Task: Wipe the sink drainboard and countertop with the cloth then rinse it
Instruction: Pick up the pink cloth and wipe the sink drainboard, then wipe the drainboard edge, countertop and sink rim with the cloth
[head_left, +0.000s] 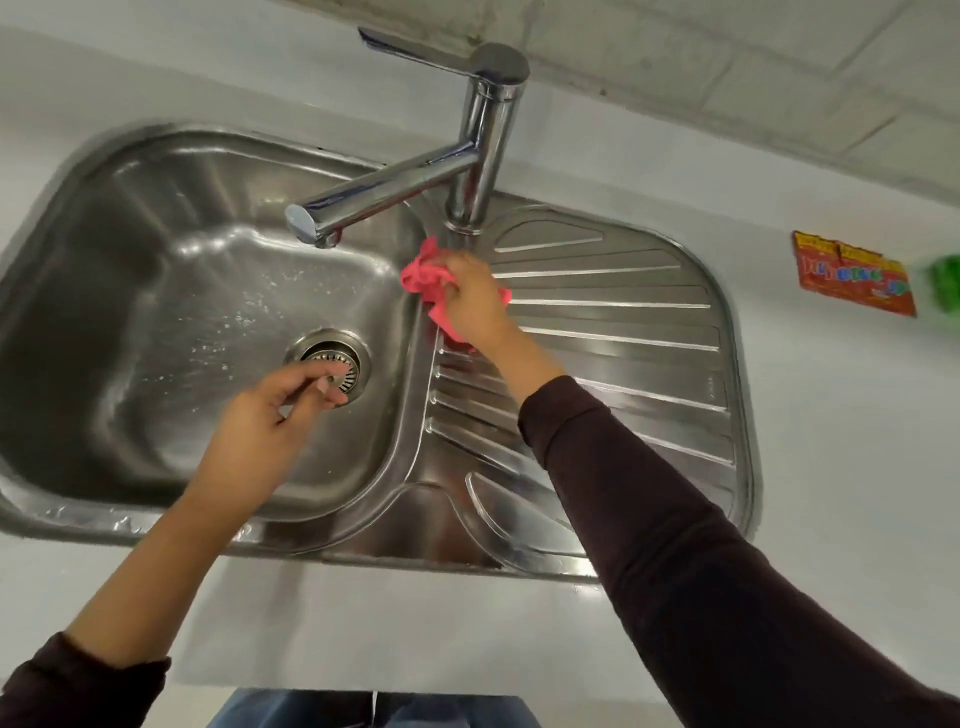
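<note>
A pink cloth (423, 275) is bunched under my right hand (475, 301), which presses it on the ribbed steel drainboard (613, 322) just in front of the tap base, at the ridge beside the basin. My left hand (270, 421) hovers over the sink basin (156, 291) near the drain strainer (332, 361), fingers loosely curled and holding nothing. The white countertop (374, 623) surrounds the sink. No water runs from the chrome tap (395, 182).
The tap spout reaches out over the basin, its lever pointing back left. A red packet (852, 275) and something green (943, 283) lie on the counter at the right. A tiled wall runs along the back. Droplets speckle the basin floor.
</note>
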